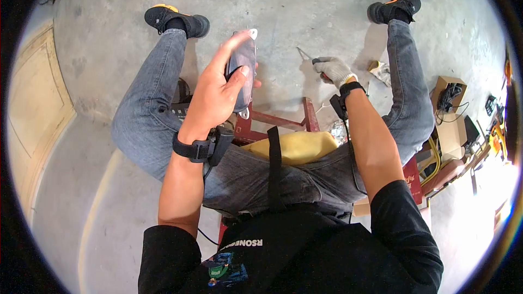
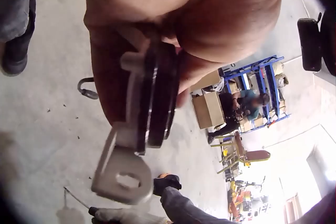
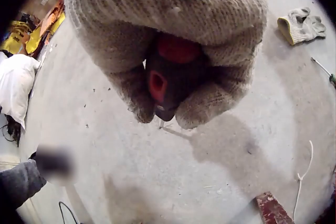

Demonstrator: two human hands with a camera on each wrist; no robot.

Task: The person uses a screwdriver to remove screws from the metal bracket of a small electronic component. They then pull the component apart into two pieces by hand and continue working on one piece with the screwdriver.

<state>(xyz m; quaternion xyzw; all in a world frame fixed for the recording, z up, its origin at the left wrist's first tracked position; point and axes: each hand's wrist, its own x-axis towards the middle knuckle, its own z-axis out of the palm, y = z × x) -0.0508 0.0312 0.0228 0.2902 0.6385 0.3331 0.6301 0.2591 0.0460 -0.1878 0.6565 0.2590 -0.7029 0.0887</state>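
Observation:
My bare left hand (image 1: 210,95) grips a dark, flat, oblong part (image 1: 248,57), thumb across its face and fingers round the far side. A pale metal tab (image 2: 126,179) with a hole sticks out at one end of this part, seen close up in the left wrist view. My right hand (image 1: 333,71) wears a knitted glove and grips a screwdriver (image 1: 304,54). Its black and red handle (image 3: 176,71) fills the gloved fist in the right wrist view, while the thin shaft points away toward the floor. The two hands are apart.
A dark red metal frame (image 1: 310,114) and a yellow cushion (image 1: 297,148) are between my legs. On the floor lie a spare glove (image 3: 302,27), another screwdriver (image 3: 321,68) and a white cord (image 3: 300,176). Cardboard boxes (image 1: 451,136) stand right; another person (image 2: 247,106) is by blue shelves (image 2: 257,71).

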